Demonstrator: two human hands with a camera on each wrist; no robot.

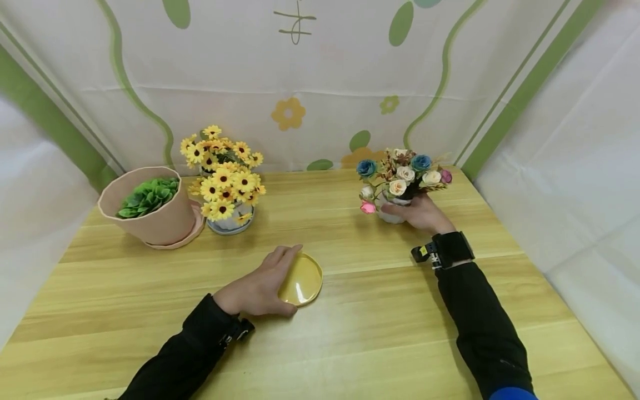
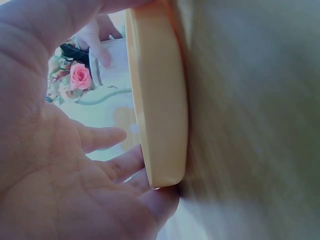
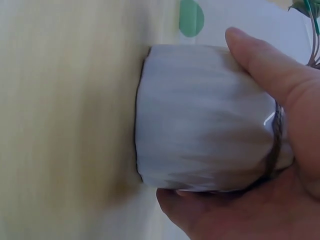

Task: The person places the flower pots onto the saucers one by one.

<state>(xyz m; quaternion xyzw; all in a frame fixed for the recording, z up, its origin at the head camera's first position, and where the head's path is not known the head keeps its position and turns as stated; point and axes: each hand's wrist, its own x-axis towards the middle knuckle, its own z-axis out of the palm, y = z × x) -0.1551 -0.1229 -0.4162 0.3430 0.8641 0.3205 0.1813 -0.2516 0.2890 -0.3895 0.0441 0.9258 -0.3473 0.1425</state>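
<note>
Near the middle of the table, my left hand (image 1: 260,286) holds a shallow yellow plant saucer (image 1: 307,280) by its rim. Its thumb is on one side and fingers are on the other; the saucer lies on the wood. Further back on the right, my right hand (image 1: 425,214) grips a white ribbed flowerpot (image 3: 205,115) around its upper part, thumb on one side and fingers on the other. A dark cord circles the pot near its top. Blue, cream and pink artificial roses (image 1: 402,175) rise from it. Whether the pot's base touches the table is unclear.
At the back left stands a pink pot (image 1: 165,225) with green leaves, on a pink saucer (image 1: 197,225). Beside it, yellow daisies (image 1: 225,183) fill a pale pot (image 1: 230,222) on a grey-blue saucer (image 1: 232,230). A patterned white cloth (image 1: 330,66) hangs behind the wooden table (image 1: 350,339).
</note>
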